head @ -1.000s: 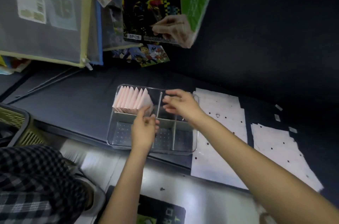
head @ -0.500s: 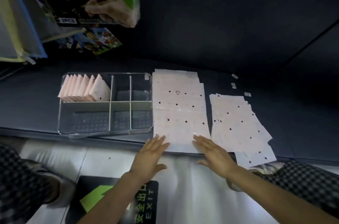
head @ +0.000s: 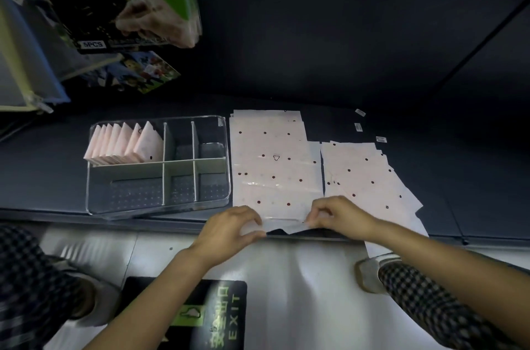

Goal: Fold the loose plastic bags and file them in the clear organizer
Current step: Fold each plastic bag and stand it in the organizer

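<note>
At the near edge of the dark desk [head: 315, 97] I have both hands on the front hem of the top bag in the nearer stack of loose plastic bags [head: 272, 166]. My left hand [head: 229, 227] pinches the left corner between thumb and fingertips, and my right hand [head: 338, 216] pinches the right corner the same way — the hem is already lifted a little, with a dark gap showing under it. A second stack of bags [head: 370, 177] lies just beside it to the right, fanned out and hanging past the desk edge.

The clear organizer [head: 157, 212] sits just left of the stack, touching or nearly so. Its back-left compartment holds a row of folded bags [head: 126, 144] standing on edge; the other compartments look bare.

To do this fold well, I judge I should first be sure I have only one layer (thin film clings, and I cannot tell from here whether a second sheet is riding up). Then I would lift both corners evenly and carry the hem straight away from me so the edges line up, pressing the crease flat before the next fold. Uneven pulls would likely skew the sheet or drag the stack beneath — so slow and level.
</note>
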`<state>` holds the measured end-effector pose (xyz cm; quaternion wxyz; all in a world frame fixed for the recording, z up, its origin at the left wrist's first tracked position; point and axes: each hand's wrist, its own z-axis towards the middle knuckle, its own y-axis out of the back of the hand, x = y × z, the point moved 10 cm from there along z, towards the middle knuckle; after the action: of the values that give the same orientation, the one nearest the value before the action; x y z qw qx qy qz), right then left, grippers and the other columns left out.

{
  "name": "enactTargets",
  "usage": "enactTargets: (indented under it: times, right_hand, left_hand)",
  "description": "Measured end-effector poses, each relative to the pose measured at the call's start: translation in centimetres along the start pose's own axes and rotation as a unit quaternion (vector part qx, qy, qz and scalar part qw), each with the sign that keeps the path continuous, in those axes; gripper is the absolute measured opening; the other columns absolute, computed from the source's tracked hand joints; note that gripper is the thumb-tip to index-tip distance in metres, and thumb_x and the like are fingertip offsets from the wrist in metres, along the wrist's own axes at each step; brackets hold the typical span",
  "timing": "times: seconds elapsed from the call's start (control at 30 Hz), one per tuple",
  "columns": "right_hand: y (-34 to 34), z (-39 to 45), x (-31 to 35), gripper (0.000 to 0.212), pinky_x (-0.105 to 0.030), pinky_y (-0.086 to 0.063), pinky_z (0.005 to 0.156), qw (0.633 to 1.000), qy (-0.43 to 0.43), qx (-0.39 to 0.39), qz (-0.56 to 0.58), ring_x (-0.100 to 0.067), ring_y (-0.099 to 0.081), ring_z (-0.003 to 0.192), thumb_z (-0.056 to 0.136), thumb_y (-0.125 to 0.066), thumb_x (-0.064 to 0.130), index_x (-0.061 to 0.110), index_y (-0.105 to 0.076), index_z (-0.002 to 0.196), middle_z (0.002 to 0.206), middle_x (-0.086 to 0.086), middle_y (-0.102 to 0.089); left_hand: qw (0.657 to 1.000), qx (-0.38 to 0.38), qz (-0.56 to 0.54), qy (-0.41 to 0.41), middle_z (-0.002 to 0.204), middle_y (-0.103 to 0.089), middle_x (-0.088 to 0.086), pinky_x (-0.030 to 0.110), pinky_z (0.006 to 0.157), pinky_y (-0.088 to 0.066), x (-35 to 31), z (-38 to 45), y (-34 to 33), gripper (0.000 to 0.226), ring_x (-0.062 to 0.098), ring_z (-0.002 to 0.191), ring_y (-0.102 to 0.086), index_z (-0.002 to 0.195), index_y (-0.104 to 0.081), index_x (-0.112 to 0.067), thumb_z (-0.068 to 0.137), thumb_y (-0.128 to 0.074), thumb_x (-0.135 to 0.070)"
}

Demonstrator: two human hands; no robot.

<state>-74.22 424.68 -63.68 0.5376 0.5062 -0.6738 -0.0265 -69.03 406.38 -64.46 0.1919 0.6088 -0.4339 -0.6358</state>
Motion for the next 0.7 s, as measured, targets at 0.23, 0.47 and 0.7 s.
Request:
enactTargets:
  times: [0.23, 0.47, 0.7]
  right_hand:
    - [3.4, 0.7, 2.6, 0.015, -0.014, -0.027, 0.05, 0.996, -0.011, 0.046, 0.069, -0.003, -0.034, 0.05, 0.079, -0.075, 0.015, 0.017, -0.063, 0.069, 0.057, 0.014, -0.053]
    - [6.4, 3.5, 0.6, 0.009, -0.009, -0.044, 0.066, 0.987, -0.063, -0.019, 0.149, -0.001, -0.059, 0.077, 0.09, -0.063, 0.018, 0.02, -0.068, 0.082, 0.088, 0.009, -0.068]
    - [7.3, 9.3, -3.3, 0.008, -0.021, -0.037, 0.083, 0.978, -0.099, -0.156, 0.096, -0.009, -0.055, 0.095, 0.09, -0.061, 0.011, 0.007, -0.067, 0.087, 0.104, -0.001, -0.065]
  left_hand:
    - [0.999, 0.03, -0.003, 0.042, 0.075, -0.062, -0.005, 0.031, 0.064, -0.043, -0.8, 1.5, 2.6, 0.011, 0.022, 0.079, -0.059, 0.099, -0.062, -0.029, 0.088, -0.062, -0.028]
    - [0.984, -0.166, -0.029, 0.056, 0.114, -0.063, -0.009, 0.031, 0.085, -0.049, -1.1, 2.2, 9.6, 0.038, 0.014, 0.106, -0.058, 0.122, -0.058, -0.029, 0.086, -0.067, -0.02]
    - [0.977, -0.186, 0.062, -0.081, 0.12, -0.065, 0.0, 0.035, 0.09, -0.053, -4.8, 1.6, 3.9, 0.039, 0.02, 0.112, -0.061, 0.116, -0.065, -0.017, 0.078, -0.075, -0.011]
